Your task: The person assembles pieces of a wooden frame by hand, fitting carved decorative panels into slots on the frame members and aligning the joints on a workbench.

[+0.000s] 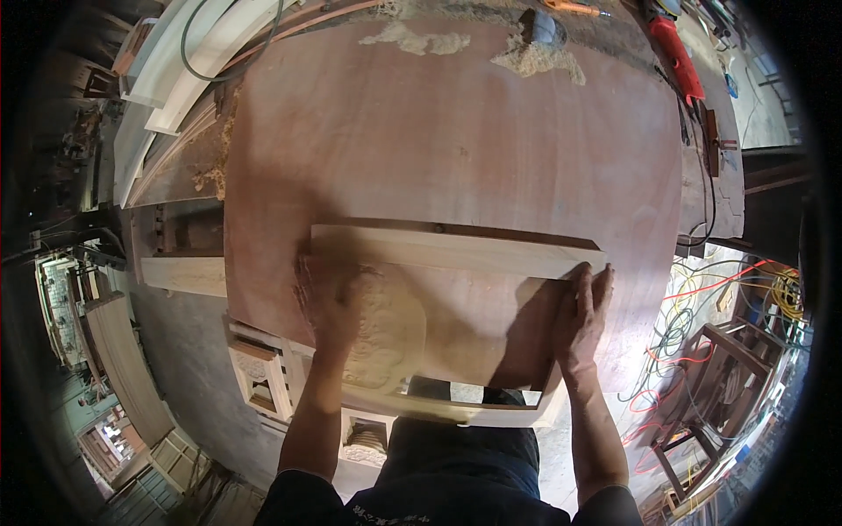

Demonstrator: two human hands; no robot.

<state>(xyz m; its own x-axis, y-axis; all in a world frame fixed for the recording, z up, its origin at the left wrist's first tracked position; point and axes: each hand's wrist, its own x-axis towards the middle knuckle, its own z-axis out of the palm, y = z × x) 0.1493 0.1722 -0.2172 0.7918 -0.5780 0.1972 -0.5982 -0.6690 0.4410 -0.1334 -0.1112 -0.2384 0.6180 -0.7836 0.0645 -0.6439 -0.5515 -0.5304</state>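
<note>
A pale wooden panel [456, 289] with a raised frame and a carved oval relief [386, 337] lies on a large reddish-brown board [456, 140]. My left hand [324, 298] lies flat on the panel's left part, beside the carving, and looks blurred. My right hand [583, 311] presses on the panel's right edge, fingers together and pointing away from me. The panel's near edge hangs past the board toward my body. Neither hand holds a tool.
Heaps of wood shavings [535, 57] lie at the board's far edge. A red power tool [677, 57] rests at the far right. White mouldings [175, 70] stack at the far left. Carved frame pieces [263, 373] sit below left; tangled cables [693, 333] and a wooden stool [710, 394] stand right.
</note>
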